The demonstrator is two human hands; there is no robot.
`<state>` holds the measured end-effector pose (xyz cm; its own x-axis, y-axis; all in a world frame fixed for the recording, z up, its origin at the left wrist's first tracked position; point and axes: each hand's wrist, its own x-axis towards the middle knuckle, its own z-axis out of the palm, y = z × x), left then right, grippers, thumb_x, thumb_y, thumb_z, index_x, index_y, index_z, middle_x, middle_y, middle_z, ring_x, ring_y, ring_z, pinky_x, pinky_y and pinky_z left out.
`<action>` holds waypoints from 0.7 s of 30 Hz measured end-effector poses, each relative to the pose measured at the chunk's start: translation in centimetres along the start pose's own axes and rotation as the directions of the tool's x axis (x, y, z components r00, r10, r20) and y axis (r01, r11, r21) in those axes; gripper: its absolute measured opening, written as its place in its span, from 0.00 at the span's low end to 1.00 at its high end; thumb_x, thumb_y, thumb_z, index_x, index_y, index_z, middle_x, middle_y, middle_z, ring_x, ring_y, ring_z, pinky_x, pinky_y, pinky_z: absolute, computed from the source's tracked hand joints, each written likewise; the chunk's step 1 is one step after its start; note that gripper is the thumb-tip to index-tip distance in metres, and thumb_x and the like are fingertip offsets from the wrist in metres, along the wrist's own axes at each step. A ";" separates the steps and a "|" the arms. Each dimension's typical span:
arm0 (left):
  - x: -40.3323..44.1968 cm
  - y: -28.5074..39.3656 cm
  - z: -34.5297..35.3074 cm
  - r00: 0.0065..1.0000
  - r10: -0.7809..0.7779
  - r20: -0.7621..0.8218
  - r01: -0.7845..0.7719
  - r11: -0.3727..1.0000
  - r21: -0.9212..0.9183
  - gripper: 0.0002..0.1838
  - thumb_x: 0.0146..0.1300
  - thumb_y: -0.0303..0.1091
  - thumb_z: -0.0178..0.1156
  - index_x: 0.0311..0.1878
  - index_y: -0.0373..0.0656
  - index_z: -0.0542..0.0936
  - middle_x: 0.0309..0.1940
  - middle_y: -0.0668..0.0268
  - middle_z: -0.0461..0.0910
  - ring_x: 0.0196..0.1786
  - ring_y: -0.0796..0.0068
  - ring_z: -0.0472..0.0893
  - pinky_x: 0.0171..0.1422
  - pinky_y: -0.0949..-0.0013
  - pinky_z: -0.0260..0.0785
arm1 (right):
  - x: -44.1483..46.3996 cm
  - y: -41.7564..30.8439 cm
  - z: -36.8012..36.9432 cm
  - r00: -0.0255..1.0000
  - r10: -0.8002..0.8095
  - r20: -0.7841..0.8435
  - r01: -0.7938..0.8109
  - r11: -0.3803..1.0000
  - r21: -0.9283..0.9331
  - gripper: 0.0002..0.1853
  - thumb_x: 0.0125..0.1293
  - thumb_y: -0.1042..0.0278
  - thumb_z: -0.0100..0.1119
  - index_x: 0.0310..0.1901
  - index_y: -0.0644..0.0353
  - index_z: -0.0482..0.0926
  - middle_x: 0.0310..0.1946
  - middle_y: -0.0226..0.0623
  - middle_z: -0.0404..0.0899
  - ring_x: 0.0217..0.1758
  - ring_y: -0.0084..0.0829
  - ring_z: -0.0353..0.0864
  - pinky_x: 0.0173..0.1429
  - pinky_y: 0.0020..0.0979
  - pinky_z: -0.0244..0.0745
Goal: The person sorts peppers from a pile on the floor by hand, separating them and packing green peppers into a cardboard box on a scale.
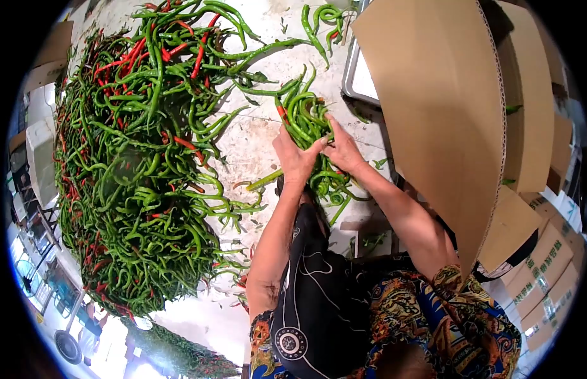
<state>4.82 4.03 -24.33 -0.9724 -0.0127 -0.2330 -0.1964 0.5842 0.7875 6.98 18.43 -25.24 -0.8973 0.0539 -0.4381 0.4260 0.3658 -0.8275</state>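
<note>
A bunch of long green peppers (pixel 301 117), with a red one among them, is held between my two hands above the pale work surface (pixel 259 136). My left hand (pixel 296 155) closes on the near left side of the bunch. On the right side my right hand (pixel 341 148) is closed round it, the two thumbs close together. More green peppers (pixel 331 189) lie just below my hands, partly hidden by them. A large heap of green and red peppers (pixel 142 170) covers the surface to the left.
An open cardboard box (pixel 432 107) with raised flaps stands at the right, beside a metal-edged tray (pixel 362 79). Loose peppers (pixel 319 31) lie at the top. Stacked cartons (pixel 549 265) stand at far right. A fan (pixel 68 346) is at lower left.
</note>
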 end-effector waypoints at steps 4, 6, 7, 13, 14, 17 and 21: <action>0.5 0.9 0.8 0.990 -0.142 -0.023 0.141 0.990 -0.020 0.45 0.46 0.46 0.76 0.64 0.35 0.65 0.50 0.46 0.73 0.52 0.52 0.72 0.59 0.55 0.66 | 0.3 -0.8 0.4 0.961 0.222 0.163 -0.232 0.972 0.040 0.38 0.55 0.80 0.57 0.70 0.64 0.57 0.50 0.46 0.79 0.48 0.30 0.78 0.54 0.32 0.74; 1.0 0.7 0.2 0.986 -0.148 0.075 0.159 0.971 -0.177 0.45 0.45 0.44 0.76 0.65 0.36 0.65 0.49 0.47 0.75 0.52 0.49 0.73 0.59 0.53 0.66 | 0.1 -1.6 0.4 0.929 0.255 0.267 -0.327 0.904 0.276 0.35 0.55 0.82 0.55 0.67 0.66 0.61 0.50 0.43 0.78 0.49 0.28 0.76 0.55 0.31 0.73; 1.1 0.6 0.1 0.981 -0.144 0.126 0.173 0.952 -0.254 0.45 0.45 0.43 0.75 0.65 0.37 0.65 0.49 0.47 0.75 0.52 0.47 0.74 0.59 0.52 0.66 | -0.1 -2.0 0.3 0.911 0.260 0.321 -0.375 0.845 0.382 0.34 0.54 0.83 0.54 0.66 0.67 0.62 0.50 0.42 0.78 0.50 0.28 0.76 0.56 0.30 0.72; 0.1 3.0 -1.0 0.940 -0.194 0.280 0.327 0.748 -0.578 0.39 0.55 0.33 0.70 0.68 0.37 0.62 0.52 0.59 0.75 0.50 0.71 0.75 0.57 0.69 0.70 | -1.1 -4.4 -0.1 0.960 0.217 0.174 -0.232 0.970 0.070 0.26 0.54 0.79 0.56 0.57 0.63 0.71 0.52 0.45 0.78 0.57 0.41 0.76 0.62 0.35 0.69; -0.3 3.1 -1.2 0.930 -0.215 0.299 0.358 0.715 -0.601 0.39 0.56 0.33 0.70 0.68 0.37 0.62 0.51 0.60 0.75 0.50 0.72 0.75 0.56 0.69 0.70 | -1.4 -5.2 -0.3 0.954 0.254 0.162 -0.248 0.967 -0.058 0.24 0.54 0.77 0.57 0.56 0.64 0.71 0.51 0.47 0.78 0.57 0.48 0.75 0.62 0.38 0.70; -0.2 3.6 -2.1 0.920 -0.284 0.270 0.390 0.723 -0.570 0.28 0.57 0.33 0.69 0.59 0.38 0.70 0.45 0.63 0.77 0.44 0.75 0.76 0.51 0.70 0.71 | -2.5 -3.5 1.0 0.987 -0.162 0.003 0.158 0.962 -0.222 0.20 0.54 0.77 0.56 0.51 0.64 0.73 0.49 0.49 0.72 0.55 0.52 0.68 0.61 0.45 0.65; 0.5 5.8 -3.5 0.908 -0.310 0.280 0.418 0.681 -0.601 0.22 0.56 0.32 0.66 0.53 0.39 0.74 0.42 0.66 0.79 0.42 0.76 0.76 0.48 0.71 0.71 | -4.5 -6.5 0.6 0.973 -0.230 0.011 0.225 0.936 -0.270 0.28 0.57 0.73 0.61 0.59 0.70 0.66 0.57 0.54 0.65 0.57 0.54 0.65 0.63 0.47 0.63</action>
<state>2.77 4.52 -17.88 -0.7871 0.0346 -0.6159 -0.6161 -0.0949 0.7820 8.35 15.20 -18.08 -0.9699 -0.0422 -0.2398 0.1660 0.6057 -0.7782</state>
